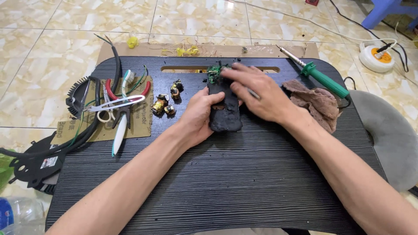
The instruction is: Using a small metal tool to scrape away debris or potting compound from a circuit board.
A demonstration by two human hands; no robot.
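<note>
A black, charred block (226, 116) lies near the middle of a dark low table (226, 182), with a small green circuit board (213, 74) at its far end. My left hand (198, 114) grips the block's left side. My right hand (261, 92) rests over the block's far end beside the circuit board, with a thin metal tool showing under its fingers; the tool's tip is hidden.
Three small copper-wound coils (165, 102) sit left of the block. Further left lie scissors (114, 103), red-handled pliers (126, 93) and a toothbrush (119, 130) on cardboard. A green-handled soldering iron (320, 76) and brown rag (315, 102) lie right. Grey cushion (387, 139) beside the table.
</note>
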